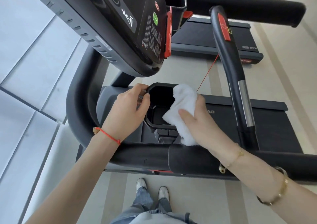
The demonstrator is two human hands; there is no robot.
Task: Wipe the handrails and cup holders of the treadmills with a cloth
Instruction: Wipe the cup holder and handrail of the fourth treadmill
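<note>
A black cup holder (pixel 158 121) sits below the treadmill console, in the middle of the head view. My left hand (pixel 127 109) grips its left rim, with the fingers curled over the edge. A white cloth (pixel 184 103) is bunched in my right hand (pixel 197 122), which presses it against the right rim and inner wall of the cup holder. The padded black handrail (pixel 137 157) runs across in front of me, under both forearms. A curved side handrail (pixel 228 66) with a silver grip sensor rises on the right.
The console (pixel 120 21) with red trim hangs above the cup holder. A red safety cord (pixel 208 73) runs down towards the cloth. A second treadmill (pixel 212 35) stands behind. A window (pixel 25 69) lies to the left. My feet (pixel 152 187) stand on the floor below.
</note>
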